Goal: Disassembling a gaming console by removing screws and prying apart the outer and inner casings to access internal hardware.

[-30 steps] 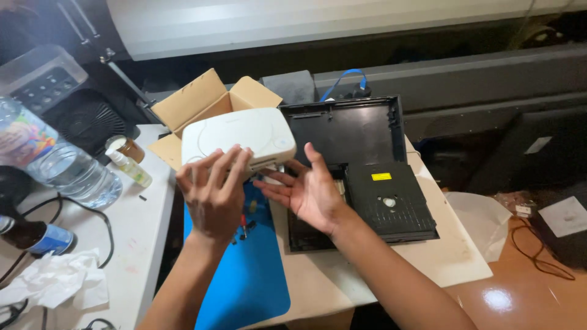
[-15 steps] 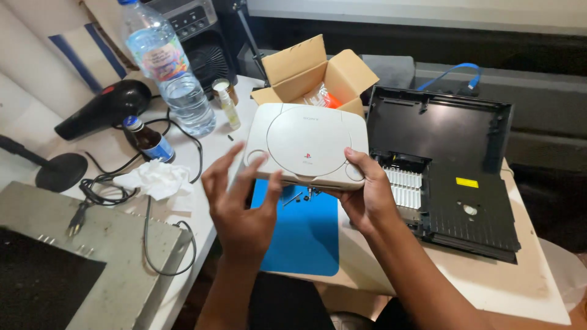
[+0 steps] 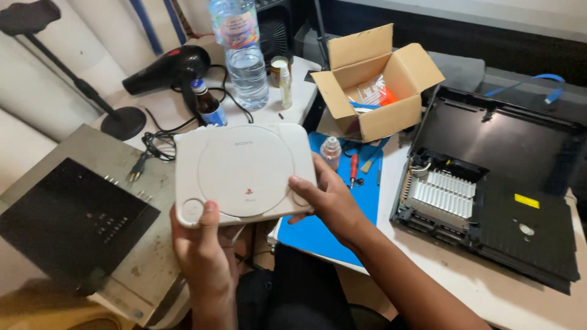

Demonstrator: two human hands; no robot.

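Both my hands hold a small white game console (image 3: 243, 171) with a round lid, flat and face up above my lap. My left hand (image 3: 203, 253) grips its near left corner, thumb on the round button. On the right edge my right hand (image 3: 330, 197) clasps it, thumb on top. A blue work mat (image 3: 342, 201) with a red screwdriver (image 3: 353, 168) and a small clear bottle (image 3: 331, 151) lies just beyond my right hand.
An opened black console (image 3: 489, 183) with a silver heat sink lies at the right. An open cardboard box (image 3: 373, 82) stands behind the mat. At the back left are a water bottle (image 3: 244, 55), a black hair dryer (image 3: 171, 67) and a small soda bottle (image 3: 206, 105). A grey metal case (image 3: 79, 214) sits at the left.
I have brought the white console down and to the left, closer to me. My view has swung left, and the grey metal case now fills the left side.
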